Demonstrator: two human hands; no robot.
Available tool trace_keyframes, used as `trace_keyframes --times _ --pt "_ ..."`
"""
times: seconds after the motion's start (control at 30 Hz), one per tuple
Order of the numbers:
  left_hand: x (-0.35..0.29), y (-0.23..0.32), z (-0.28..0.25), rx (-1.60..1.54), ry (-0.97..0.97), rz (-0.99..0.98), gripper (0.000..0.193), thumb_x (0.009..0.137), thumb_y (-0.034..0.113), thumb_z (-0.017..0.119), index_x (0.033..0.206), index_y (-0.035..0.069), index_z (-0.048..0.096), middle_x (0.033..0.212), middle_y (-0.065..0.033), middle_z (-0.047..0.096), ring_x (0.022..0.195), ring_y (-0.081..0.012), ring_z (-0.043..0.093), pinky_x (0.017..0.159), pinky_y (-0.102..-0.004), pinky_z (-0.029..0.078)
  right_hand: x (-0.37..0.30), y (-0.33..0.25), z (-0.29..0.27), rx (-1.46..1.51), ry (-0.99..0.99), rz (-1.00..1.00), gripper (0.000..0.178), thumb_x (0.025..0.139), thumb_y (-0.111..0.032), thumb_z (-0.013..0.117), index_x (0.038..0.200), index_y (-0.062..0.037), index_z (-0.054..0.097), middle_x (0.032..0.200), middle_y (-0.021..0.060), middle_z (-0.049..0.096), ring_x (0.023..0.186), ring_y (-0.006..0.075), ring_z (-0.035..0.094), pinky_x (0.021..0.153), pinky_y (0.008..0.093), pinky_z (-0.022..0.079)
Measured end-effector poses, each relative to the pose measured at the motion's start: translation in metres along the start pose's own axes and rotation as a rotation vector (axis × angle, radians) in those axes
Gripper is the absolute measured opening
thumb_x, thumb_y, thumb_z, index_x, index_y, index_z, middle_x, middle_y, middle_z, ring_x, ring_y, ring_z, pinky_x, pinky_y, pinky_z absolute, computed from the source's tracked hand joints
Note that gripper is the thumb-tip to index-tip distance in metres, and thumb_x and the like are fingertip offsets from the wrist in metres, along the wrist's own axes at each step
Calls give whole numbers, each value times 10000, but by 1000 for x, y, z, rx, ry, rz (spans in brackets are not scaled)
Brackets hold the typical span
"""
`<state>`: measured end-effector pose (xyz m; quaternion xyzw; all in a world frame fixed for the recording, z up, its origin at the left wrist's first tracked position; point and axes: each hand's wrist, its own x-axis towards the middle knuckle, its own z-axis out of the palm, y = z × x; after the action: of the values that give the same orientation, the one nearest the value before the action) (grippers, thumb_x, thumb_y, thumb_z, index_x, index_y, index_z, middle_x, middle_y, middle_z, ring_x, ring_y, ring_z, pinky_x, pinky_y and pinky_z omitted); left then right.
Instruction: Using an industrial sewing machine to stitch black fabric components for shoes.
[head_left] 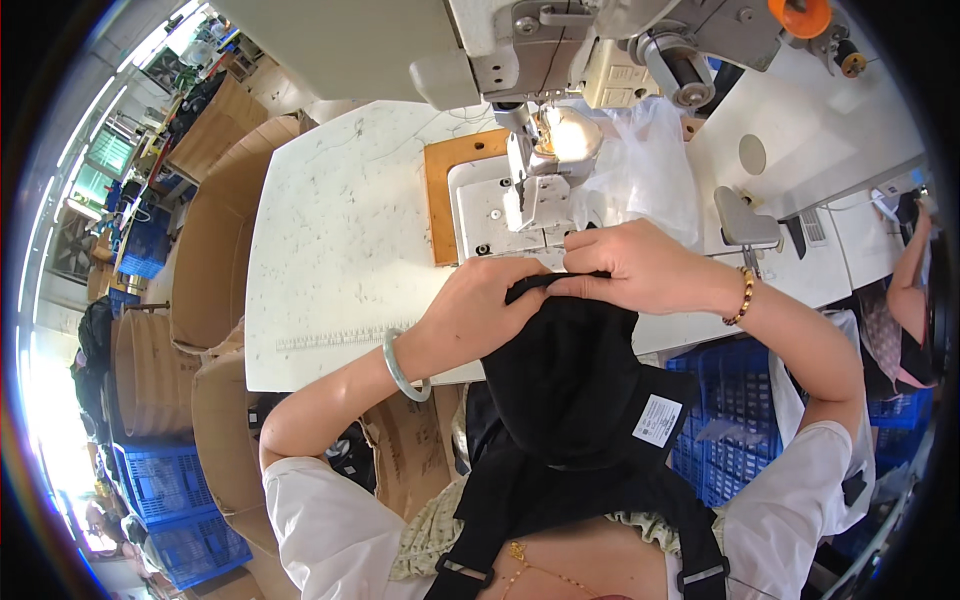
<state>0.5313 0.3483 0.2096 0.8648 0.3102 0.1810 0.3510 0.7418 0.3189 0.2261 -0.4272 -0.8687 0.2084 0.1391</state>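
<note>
Between both hands I hold a black fabric piece [560,370] by its upper edge, just in front of the sewing machine [535,190]. My left hand [487,298] pinches the edge from the left, thumb and fingers closed on the cloth. From the right, my right hand [625,268] grips the same edge, with its fingertips close to the left thumb. The cloth hangs down toward my lap, and its full shape is hidden by folds. A white printed label [657,420] lies at its lower right, on black fabric. The needle area is lit by a lamp [575,133].
A white worktable [340,270] with a printed ruler scale surrounds the machine. Clear plastic [650,170] lies behind my right hand. Cardboard boxes [215,250] stand at the left, blue crates [735,400] below the table at the right. Another person's arm [910,275] shows at far right.
</note>
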Motion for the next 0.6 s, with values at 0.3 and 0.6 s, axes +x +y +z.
trace_keyframes --times 0.3,0.6 --pt "4 0 4 6 59 55 188 809 156 636 923 7 633 704 -160 604 530 -263 536 531 -315 447 -6 -1 11 -340 266 -144 204 799 -240 619 740 -58 549 742 41 540 629 231 582 508 325 451" --pt "5 7 7 217 43 94 145 820 139 615 889 11 621 720 -161 608 613 -334 582 559 -362 467 0 3 -9 -214 -38 64 245 722 -240 679 796 -38 563 784 75 543 694 262 595 580 378 461"
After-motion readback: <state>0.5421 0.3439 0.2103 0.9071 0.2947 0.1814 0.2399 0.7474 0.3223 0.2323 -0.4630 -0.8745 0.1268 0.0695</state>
